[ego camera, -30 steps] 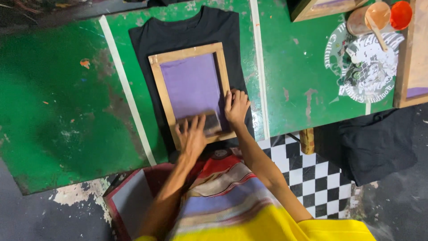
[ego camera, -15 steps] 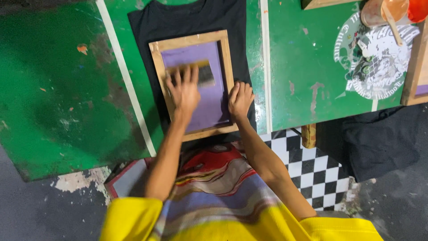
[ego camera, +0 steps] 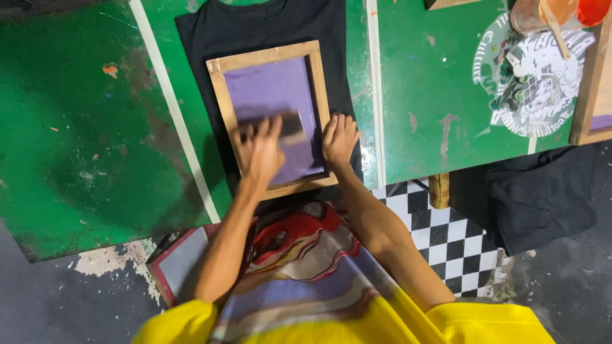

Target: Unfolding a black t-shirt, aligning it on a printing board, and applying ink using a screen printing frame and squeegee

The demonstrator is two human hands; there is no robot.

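Both hands work a wooden-framed purple screen (ego camera: 271, 89) lying on a black T-shirt (ego camera: 268, 28) on the green tabletop (ego camera: 76, 127): left hand (ego camera: 261, 153), fingers spread, presses a dark squeegee (ego camera: 290, 127), while right hand (ego camera: 340, 137) lies flat, open, on the frame's right edge.

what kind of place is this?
Likely a small screen-printing workshop: a wood-framed screen lies on a black T-shirt on a paint-stained green table, with ink cups by a printed design.
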